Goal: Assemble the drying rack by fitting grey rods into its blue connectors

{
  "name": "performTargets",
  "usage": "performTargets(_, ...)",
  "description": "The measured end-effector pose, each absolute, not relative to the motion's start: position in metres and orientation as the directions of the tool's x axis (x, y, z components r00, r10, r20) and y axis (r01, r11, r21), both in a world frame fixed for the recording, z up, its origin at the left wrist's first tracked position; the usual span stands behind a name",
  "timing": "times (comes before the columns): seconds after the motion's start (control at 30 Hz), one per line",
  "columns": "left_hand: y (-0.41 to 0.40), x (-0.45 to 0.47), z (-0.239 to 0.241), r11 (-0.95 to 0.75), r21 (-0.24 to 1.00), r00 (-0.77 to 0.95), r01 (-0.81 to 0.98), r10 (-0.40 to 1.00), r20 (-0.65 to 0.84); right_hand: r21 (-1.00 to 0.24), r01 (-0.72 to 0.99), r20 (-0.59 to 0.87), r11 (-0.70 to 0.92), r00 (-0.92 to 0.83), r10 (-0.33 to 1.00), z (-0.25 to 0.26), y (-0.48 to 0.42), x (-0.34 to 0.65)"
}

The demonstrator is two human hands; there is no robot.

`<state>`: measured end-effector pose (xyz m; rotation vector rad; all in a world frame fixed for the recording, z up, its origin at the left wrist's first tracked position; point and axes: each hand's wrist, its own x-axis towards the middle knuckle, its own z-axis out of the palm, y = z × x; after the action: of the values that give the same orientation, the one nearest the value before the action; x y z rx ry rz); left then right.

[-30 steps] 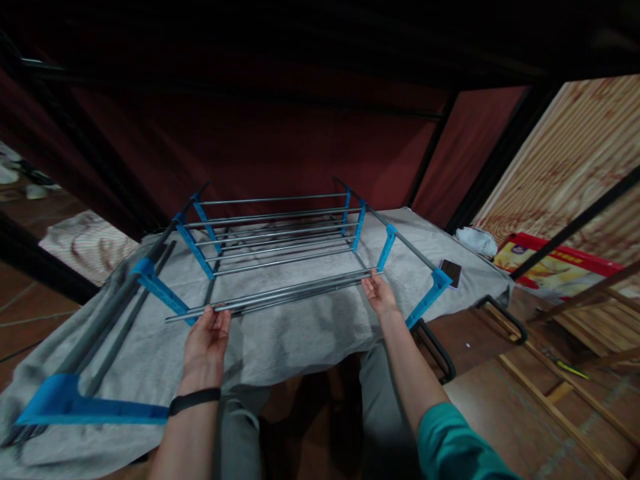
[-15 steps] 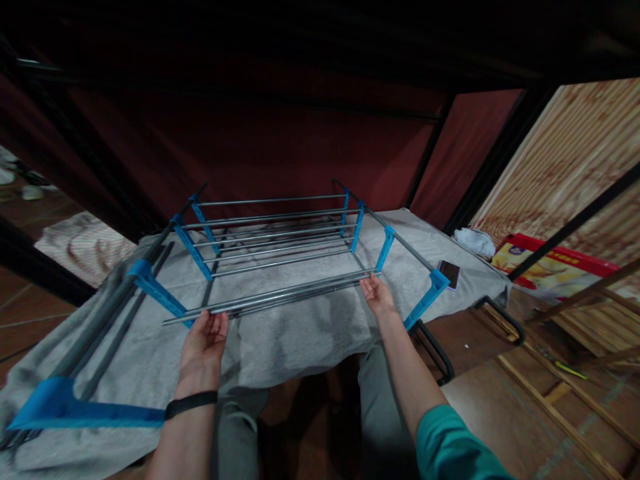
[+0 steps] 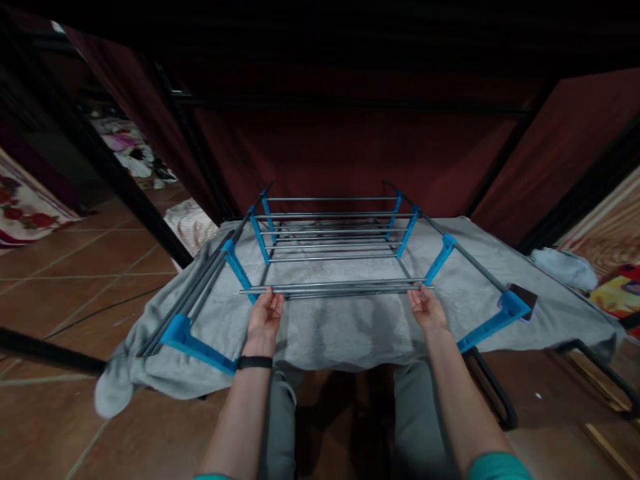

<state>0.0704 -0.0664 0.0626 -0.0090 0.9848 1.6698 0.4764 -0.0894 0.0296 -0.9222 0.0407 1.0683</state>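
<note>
A partly assembled rack of thin grey metal tubes and blue plastic brackets (image 3: 480,329) lies on the grey blanket before me. My left hand (image 3: 263,319) has its fingers curled round the left part of a metal tube (image 3: 345,289) at the near side, beside a blue bracket (image 3: 237,270). The right end of that tube is in my right hand (image 3: 427,311), fingers bent up against it, close to another blue bracket (image 3: 440,260). More tubes run close alongside; I cannot tell how many are in my fingers. Several crossbars (image 3: 335,231) span the rack's far half.
The grey blanket (image 3: 345,333) covers a low bed with dark metal posts (image 3: 115,180). Loose tubes (image 3: 195,293) lie along the rack's left side. A phone-like dark slab (image 3: 523,301) rests at the right. Black metal loops (image 3: 493,390) stick out at the front right edge.
My view has swung left, so the rack appears further right. Both hands remain at the near tubes, which now look more level. The tube's right end now shows beyond my right fingers.
</note>
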Motion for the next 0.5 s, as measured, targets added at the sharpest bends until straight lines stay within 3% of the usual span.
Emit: performTargets(0.5,-0.071,0.072,0.049,-0.005,0.606,-0.304,-0.795,0.868,-0.391,-0.630,-0.775,-0.537,0.049,0.480,0.694,0.019,-0.089,0.486)
